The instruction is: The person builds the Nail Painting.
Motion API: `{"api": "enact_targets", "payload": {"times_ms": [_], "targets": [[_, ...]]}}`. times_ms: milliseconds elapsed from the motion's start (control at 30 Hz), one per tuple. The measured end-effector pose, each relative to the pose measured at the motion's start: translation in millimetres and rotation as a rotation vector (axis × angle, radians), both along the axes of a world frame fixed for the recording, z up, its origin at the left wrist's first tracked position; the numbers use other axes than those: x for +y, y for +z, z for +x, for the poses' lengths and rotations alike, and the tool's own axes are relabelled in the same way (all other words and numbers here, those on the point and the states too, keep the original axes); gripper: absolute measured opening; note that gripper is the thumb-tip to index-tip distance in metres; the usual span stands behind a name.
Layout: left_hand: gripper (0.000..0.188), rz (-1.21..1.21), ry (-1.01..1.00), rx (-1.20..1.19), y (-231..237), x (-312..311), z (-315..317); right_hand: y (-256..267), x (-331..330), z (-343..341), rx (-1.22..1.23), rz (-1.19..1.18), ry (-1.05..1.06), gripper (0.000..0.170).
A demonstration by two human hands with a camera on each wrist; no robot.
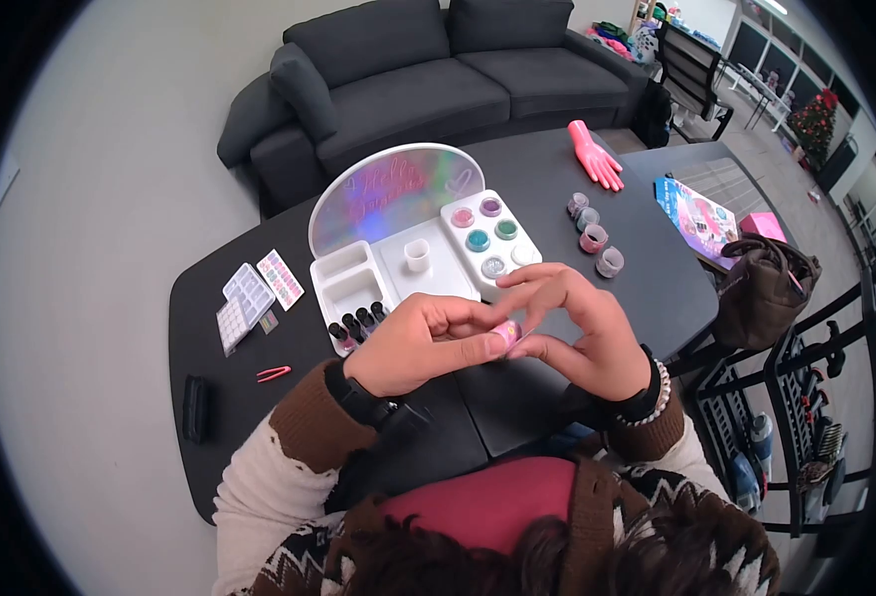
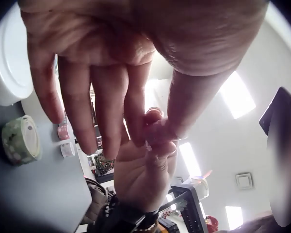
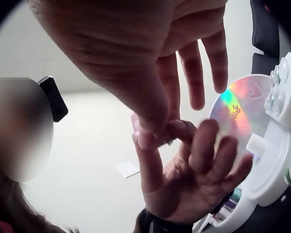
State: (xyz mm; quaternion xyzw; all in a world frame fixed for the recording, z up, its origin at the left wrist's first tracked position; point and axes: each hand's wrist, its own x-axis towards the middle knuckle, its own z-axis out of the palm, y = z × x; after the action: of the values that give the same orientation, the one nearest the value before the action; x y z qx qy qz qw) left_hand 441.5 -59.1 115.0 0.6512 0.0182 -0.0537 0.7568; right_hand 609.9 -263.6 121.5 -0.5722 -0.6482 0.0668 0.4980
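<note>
Black tabletop (image 1: 239, 422), seam running below the hands, stands in front of a dark grey sofa (image 1: 408, 84); pale wall at left, Christmas tree (image 1: 813, 127) and office chair (image 1: 691, 74) at far right. Small pink item (image 1: 505, 334) held above the table's near part, in front of a white tray (image 1: 389, 250) with an arched iridescent panel (image 1: 398, 199). Grip: left hand (image 1: 423, 343) pinches the item between thumb and fingers; right hand (image 1: 589, 333) pinches its other side, thumb and fingertip. Item's details too small to read. Table right: small jars (image 1: 593, 237), pink model hand (image 1: 597, 159). Table left: red tweezers (image 1: 274, 373), black case (image 1: 195, 407).
</note>
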Motion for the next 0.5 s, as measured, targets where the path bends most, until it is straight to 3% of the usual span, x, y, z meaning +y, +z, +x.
{"api": "enact_targets", "payload": {"times_ms": [67,133,200,233,300,333,400,433,500], "targets": [[0.043,0.018,-0.003,-0.016,-8.1,1.4,1.4,1.5,-1.0,2.1,0.18,-0.057,0.109,0.035],[0.044,0.036,-0.01,-0.033,-9.7,-0.8,1.5,-6.6,1.3,7.2,0.238,-0.054,0.075,0.035],[0.033,0.229,0.241,-0.032,-4.1,-6.4,1.0,-7.9,0.2,11.5,0.289,-0.095,-0.014,0.03],[0.033,0.228,0.241,-0.03,-5.1,-6.1,0.0,-7.8,-1.0,14.2,0.29,-0.096,-0.014,0.03],[0.027,0.661,0.357,-0.074,-6.7,-5.3,-2.8,-7.7,-2.4,18.5,0.189,-0.341,-0.057,0.024],[0.027,0.66,0.356,-0.074,-4.0,-7.2,-3.8,-10.0,-1.7,19.3,0.189,-0.342,-0.057,0.024],[0.024,0.977,0.236,0.006,4.4,-13.6,-6.7,-19.6,1.6,20.2,0.032,-0.315,-0.006,0.024],[0.024,0.975,0.235,0.009,-0.9,-15.6,-7.7,-23.3,3.7,19.1,0.034,-0.318,-0.005,0.024],[0.023,1.161,0.217,-0.174,-17.8,-19.4,-10.8,-30.2,9.2,14.5,-0.045,-0.299,-0.033,0.026]]}}
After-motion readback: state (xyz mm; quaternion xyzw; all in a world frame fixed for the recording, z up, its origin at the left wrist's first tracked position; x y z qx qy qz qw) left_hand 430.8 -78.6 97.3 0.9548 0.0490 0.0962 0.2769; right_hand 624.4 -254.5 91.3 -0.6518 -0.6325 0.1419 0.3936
